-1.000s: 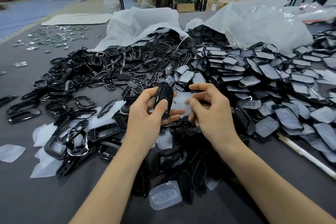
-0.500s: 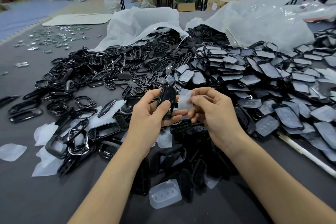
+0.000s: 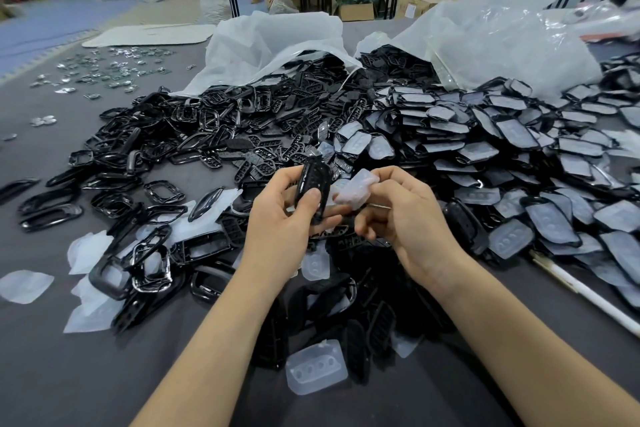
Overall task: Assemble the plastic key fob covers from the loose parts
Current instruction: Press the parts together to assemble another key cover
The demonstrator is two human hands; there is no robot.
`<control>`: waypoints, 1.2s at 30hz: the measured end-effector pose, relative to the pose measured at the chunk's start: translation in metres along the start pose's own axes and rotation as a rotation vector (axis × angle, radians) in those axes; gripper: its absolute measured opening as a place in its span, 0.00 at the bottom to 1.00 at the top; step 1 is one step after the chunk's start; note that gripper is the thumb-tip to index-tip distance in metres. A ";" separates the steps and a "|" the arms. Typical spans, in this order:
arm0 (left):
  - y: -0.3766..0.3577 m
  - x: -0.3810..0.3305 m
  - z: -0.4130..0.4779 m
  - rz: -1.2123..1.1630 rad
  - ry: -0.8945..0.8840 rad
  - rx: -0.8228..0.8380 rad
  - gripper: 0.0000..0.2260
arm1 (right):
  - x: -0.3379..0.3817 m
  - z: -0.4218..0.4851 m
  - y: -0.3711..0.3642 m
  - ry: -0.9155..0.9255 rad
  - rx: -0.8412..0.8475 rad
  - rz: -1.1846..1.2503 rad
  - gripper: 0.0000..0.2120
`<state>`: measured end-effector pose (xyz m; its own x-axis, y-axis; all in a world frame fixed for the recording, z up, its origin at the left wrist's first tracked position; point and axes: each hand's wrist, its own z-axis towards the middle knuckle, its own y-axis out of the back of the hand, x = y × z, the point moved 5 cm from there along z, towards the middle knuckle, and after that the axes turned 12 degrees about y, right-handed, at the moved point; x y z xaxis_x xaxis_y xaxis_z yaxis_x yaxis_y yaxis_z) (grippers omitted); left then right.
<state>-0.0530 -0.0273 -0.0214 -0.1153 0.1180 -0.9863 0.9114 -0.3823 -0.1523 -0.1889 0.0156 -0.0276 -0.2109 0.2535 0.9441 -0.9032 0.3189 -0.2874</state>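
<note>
While the left hand [image 3: 284,218] pinches a black shell [image 3: 313,189] upright, long axis vertical, thumb on its face, the right hand [image 3: 405,215] grips a translucent pad [image 3: 356,189] at its fingertips, just right of the shell, nearly touching. Likely next: pad pressed leftward into shell.

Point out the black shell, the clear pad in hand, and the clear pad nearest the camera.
black shell [image 3: 313,189], head view, middle of its face
clear pad in hand [image 3: 355,187], head view, its middle
nearest clear pad [image 3: 316,370], head view, centre
</note>
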 end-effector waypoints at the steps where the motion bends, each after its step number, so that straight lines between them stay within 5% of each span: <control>1: 0.000 -0.001 0.000 -0.007 -0.006 -0.006 0.08 | 0.000 0.000 0.001 -0.015 -0.018 0.020 0.09; 6: 0.001 -0.001 0.002 -0.055 0.006 -0.012 0.07 | 0.002 0.002 0.009 0.014 -0.119 -0.005 0.13; 12: 0.001 0.008 0.004 -0.087 0.082 0.007 0.07 | 0.010 0.002 0.005 0.081 -0.052 0.099 0.14; 22: -0.001 0.018 0.007 -0.230 0.208 0.061 0.12 | 0.012 -0.003 -0.005 0.329 0.061 -0.301 0.09; 36: -0.006 0.017 0.006 -0.328 0.245 0.126 0.19 | 0.015 -0.002 -0.002 0.367 0.029 -0.308 0.10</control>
<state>-0.0627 -0.0287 -0.0380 -0.2800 0.4609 -0.8421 0.7847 -0.3954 -0.4773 -0.1895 0.0209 -0.0131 0.2089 0.4584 0.8638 -0.9141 0.4055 0.0059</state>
